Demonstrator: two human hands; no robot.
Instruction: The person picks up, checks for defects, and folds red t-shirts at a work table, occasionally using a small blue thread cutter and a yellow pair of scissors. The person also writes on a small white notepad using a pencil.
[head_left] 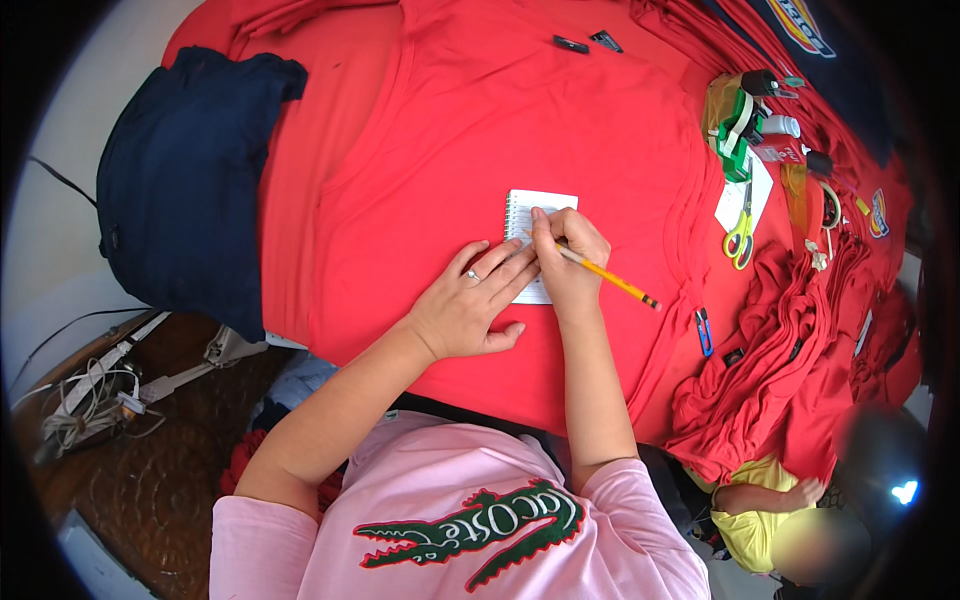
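Note:
A small spiral notepad (548,202) with lined white pages lies on the spread red cloth (440,130). My right hand (572,262) is closed round a yellow pencil (622,284), its eraser end pointing to the lower right. The pencil's tip is hidden behind my fingers, over the page. Flat across the notepad's left edge and lower part rests my left hand (478,300), fingers stretched out and thumb apart, a ring on one finger. It holds nothing. Both hands nearly touch at the page.
Folded navy cloth (185,190) lies at the left. On the right are yellow-handled scissors (739,240), a green tape dispenser (735,145), a blue cutter (705,332) and bunched red garments (760,370). Cables (95,400) tangle at lower left. Another person in yellow (750,520) is at lower right.

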